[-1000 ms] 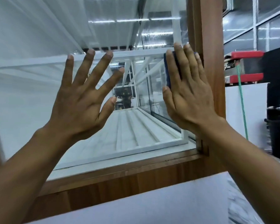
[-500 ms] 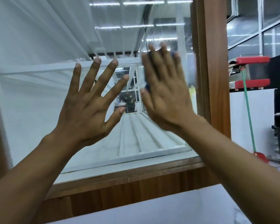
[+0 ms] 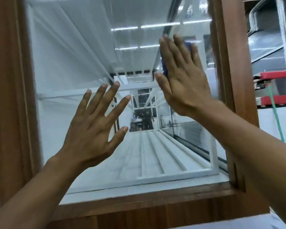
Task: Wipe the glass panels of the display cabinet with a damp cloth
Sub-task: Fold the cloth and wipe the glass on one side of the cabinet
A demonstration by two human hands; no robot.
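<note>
Right hand (image 3: 183, 83) has swept the dark blue cloth (image 3: 164, 65) higher up the clear glass panel (image 3: 69, 66), fingers flat together; left hand (image 3: 92, 128) splayed wide. Brown wooden frame (image 3: 10, 96), red machine (image 3: 281, 75) beyond.

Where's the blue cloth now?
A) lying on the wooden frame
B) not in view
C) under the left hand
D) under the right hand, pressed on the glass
D: the blue cloth peeks out from under the flat right hand on the glass; the left hand shows no cloth.

No readable text, label, brand, number or sign anywhere in view
</note>
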